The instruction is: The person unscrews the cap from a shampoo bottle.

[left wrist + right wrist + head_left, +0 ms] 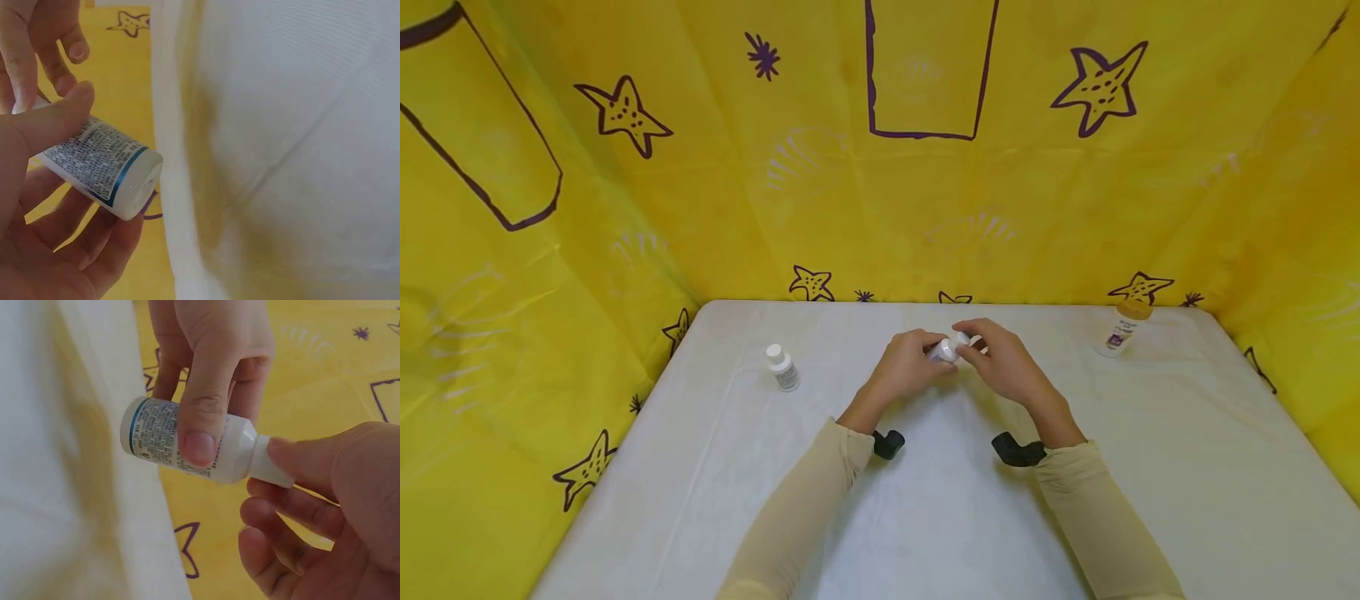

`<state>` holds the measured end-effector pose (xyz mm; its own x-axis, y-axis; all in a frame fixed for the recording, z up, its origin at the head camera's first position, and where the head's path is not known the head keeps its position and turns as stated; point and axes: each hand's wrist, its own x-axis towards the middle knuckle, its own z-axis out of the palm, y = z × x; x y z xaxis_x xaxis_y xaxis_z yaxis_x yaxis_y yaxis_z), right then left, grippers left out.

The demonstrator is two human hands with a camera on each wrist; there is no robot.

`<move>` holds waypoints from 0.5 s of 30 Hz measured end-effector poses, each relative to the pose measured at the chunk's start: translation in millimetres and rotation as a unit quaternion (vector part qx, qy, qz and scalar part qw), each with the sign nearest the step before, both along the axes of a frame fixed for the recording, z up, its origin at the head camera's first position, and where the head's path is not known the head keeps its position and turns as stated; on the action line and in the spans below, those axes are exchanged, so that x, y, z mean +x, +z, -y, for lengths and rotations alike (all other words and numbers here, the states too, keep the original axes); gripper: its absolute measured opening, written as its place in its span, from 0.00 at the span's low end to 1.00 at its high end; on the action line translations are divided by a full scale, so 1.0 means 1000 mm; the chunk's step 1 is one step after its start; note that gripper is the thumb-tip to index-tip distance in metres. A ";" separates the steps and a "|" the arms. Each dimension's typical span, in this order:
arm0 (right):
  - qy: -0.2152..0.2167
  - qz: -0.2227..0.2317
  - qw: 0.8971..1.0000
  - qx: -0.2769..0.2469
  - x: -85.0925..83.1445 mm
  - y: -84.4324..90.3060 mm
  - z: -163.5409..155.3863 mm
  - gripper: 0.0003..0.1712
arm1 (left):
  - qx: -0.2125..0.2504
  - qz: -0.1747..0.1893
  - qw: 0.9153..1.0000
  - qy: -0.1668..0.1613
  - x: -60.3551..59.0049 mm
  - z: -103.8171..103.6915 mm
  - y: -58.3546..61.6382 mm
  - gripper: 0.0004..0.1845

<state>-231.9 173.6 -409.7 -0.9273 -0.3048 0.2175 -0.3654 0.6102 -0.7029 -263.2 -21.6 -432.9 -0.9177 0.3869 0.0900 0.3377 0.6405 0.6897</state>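
The white bottle (943,352) is tipped, above the table (925,517). The left hand (906,365) has its grip round it; the right hand (1006,360) pinches the cap (265,465) (a little one). A loose hold could drop it. Another bottle (785,372) stands on the table's left.

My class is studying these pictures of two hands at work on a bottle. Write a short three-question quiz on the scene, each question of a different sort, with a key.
1. Multiple choice. Where is the yellow-topped bottle relative to the left hand and right hand?
A) left of both
B) between them
C) right of both

2. True or false? The right hand pinches the cap of the held bottle.

3. Fill in the blank. Counting the held one, the head view shows ____ bottles.

Key
1. C
2. True
3. Three: the held bottle, the yellow-topped bottle and the white bottle at left.
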 end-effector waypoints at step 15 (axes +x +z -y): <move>-0.074 -0.028 0.996 -0.046 0.008 0.018 -0.013 0.20 | 0.057 -0.053 0.997 -0.027 0.008 -0.015 0.018 0.20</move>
<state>-223.7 186.9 -391.9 -0.9458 -0.1428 0.2917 -0.3177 0.5933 -0.7396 -255.0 -6.6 -415.2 -0.8785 0.4178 0.2318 0.4451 0.5391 0.7150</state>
